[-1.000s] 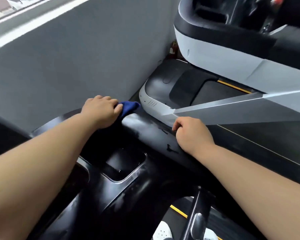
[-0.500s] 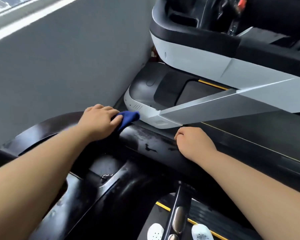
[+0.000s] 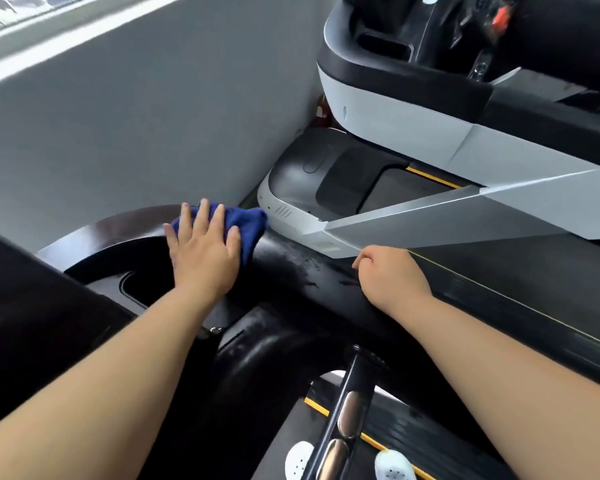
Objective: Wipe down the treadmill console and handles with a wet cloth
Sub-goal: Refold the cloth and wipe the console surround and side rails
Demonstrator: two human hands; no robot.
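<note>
A blue cloth (image 3: 248,223) lies on the glossy black treadmill console (image 3: 291,271), near its far left corner. My left hand (image 3: 205,254) presses flat on the cloth with fingers spread, covering most of it. My right hand (image 3: 390,275) rests in a loose fist on the black side handle (image 3: 482,306), with wet streaks on the surface between the two hands. A recessed cup holder (image 3: 142,289) sits just left of my left wrist. A black post with metal pulse sensors (image 3: 347,414) runs down at the bottom centre.
A grey wall (image 3: 136,126) stands close behind the console on the left. A second treadmill, white and black (image 3: 395,123), stands to the right, its grey arm (image 3: 447,216) passing just beyond my right hand. White shoes (image 3: 392,464) stand on the belt below.
My left hand has opened from a curled grip to a flat, spread palm on the cloth and slid a little toward the console's far edge. My right hand stayed on the handle.
</note>
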